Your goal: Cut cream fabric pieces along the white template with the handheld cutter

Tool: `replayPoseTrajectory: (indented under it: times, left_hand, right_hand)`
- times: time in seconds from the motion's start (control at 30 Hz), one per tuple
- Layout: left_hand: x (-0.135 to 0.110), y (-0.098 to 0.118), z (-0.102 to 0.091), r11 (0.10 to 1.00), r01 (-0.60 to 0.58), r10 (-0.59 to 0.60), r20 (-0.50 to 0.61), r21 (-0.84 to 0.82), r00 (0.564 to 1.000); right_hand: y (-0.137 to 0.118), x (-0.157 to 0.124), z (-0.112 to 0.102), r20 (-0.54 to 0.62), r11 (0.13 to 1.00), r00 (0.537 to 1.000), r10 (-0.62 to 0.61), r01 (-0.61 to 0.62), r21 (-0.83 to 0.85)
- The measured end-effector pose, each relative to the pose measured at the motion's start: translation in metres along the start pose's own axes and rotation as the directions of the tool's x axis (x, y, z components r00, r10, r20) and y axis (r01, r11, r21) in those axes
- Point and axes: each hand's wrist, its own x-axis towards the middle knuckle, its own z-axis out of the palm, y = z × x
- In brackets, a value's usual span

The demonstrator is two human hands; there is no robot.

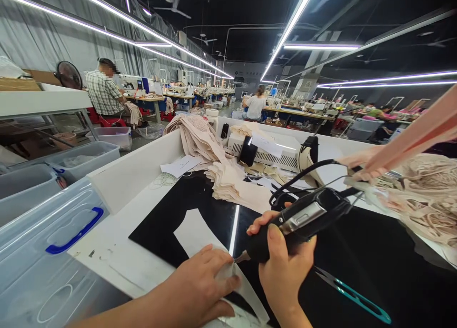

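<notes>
On a black board (153,228) lies a curved white piece of thin material (194,230), its lower end (255,299) reaching toward the front edge. My left hand (203,285) is closed over its middle, with thumb and forefinger pinching the material. My right hand (285,261) is wrapped round a black corded hand tool (296,223) with a silver side plate. Its narrow metal tip (243,257) points left and meets the piece beside my left fingertips. Small teal-handled snips (360,299) lie on the board to the right.
Beige fabric layers (228,180) are stacked behind the board, near a paper slip (181,166) and a white slotted machine (264,147). A pink strap (410,133) hangs at right above heaped beige fabric (428,185). Plastic bins (53,242) stand left. Two people sit farther back.
</notes>
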Motion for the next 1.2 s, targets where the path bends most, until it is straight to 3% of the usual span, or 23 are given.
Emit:
replayPoseTrajectory:
  times: [0.8,0.97,1.07,1.2]
  left_hand:
    - [0.000,0.000,0.004,1.000,0.014,-0.014,0.032,0.007,0.999]
    - [0.002,0.000,-0.006,0.997,0.022,-0.016,0.074,-0.073,0.997]
    - [0.004,-0.007,-0.016,0.989,0.024,-0.017,0.046,-0.149,0.999]
    - [0.000,-0.022,-0.018,0.997,-0.031,0.031,-0.004,-0.073,1.000]
  right_hand:
    - [-0.006,-0.001,-0.007,-0.014,1.000,1.000,0.019,-0.018,0.005]
    - [-0.003,0.001,-0.009,-0.006,1.000,1.000,0.006,-0.006,-0.030]
    - [0.001,0.008,-0.010,0.000,0.999,1.000,0.000,0.000,-0.032]
    - [0.001,0.021,-0.011,-0.021,0.999,1.000,0.002,-0.003,-0.037]
